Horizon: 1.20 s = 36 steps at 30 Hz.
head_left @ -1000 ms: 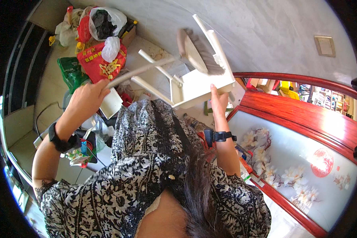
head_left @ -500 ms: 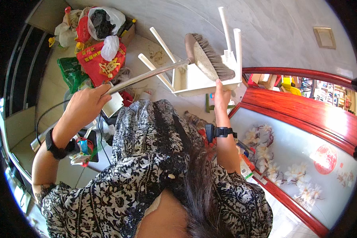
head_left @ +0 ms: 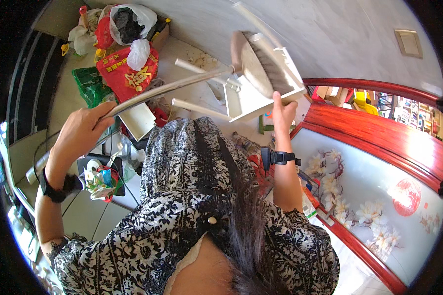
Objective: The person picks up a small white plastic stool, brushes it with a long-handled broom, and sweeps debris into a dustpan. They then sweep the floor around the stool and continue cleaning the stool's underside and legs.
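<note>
My left hand (head_left: 83, 132) is wrapped round the metal handle of a broom (head_left: 182, 84), which slants up and right across the view. The broom's head, brown with grey bristles, lies over the underside of an upturned white plastic stool (head_left: 248, 101). Bristles reach in between the stool's legs, and a leg partly covers them. With its thumb on the rim, my right hand (head_left: 284, 112) grips the stool's near right edge. The stool is tilted, its legs pointing up and to the left.
Plastic bags (head_left: 133, 22) and a red bag (head_left: 128, 71) lie at the far left by a green bag (head_left: 89, 88). Another white plastic piece (head_left: 139, 122) sits below the broom handle. At right stands a red-framed glass panel (head_left: 349, 187); behind rises a grey wall (head_left: 339, 39).
The stool has tilted in my right hand, its legs swinging leftward. My left hand has moved left and slightly down with the broom handle. The broom head stays over the stool.
</note>
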{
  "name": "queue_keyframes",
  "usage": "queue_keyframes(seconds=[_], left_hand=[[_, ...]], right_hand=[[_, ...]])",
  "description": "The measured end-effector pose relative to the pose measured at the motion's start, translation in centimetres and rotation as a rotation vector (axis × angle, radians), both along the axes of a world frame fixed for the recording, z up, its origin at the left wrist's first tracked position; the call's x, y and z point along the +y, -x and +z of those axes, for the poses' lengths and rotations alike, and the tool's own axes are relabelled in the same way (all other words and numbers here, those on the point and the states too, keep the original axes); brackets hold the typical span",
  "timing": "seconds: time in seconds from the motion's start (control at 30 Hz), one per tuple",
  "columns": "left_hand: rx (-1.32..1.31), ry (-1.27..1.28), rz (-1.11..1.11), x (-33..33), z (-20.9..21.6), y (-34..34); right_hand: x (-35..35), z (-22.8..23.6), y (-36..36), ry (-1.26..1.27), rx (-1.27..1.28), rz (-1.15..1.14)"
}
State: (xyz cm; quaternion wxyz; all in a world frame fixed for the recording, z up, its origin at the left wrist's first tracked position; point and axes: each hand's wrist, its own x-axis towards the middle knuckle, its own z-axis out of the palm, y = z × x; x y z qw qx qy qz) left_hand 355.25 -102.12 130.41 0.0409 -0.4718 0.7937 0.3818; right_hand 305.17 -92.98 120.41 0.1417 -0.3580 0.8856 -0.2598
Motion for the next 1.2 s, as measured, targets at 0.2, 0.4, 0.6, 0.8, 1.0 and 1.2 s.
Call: queue_keyframes(seconds=[0.2, 0.4, 0.6, 0.8, 1.0, 1.2], left_hand=[[-0.492, 0.521, -0.2, -1.3, -0.8, 1.2], [-0.445, 0.642, -0.125, -1.1, 0.6, -0.5], [-0.242, 0.313, -0.143, -1.9, 2.0, -0.1], [-0.503, 0.768, -0.268, -2.6, 0.2, 1.3], [-0.5, 0.71, -0.104, -0.8, 1.9, 0.5], [-0.215, 0.106, 0.093, 0.2, 3.4, 1.0]], right_hand=[[0.3, 1.8, 0.0, 0.165, 0.118, 0.011], [0.1, 0.8, -0.1, 0.065, 0.176, 0.051], [-0.6, 1.3, 0.5, 0.174, 0.105, 0.038], [0.4, 1.4, 0.2, 0.159, 0.104, 0.096], [0.9, 0.5, 0.9, 0.035, 0.065, -0.044], [0.4, 0.3, 2.5, -0.086, 0.027, -0.076]])
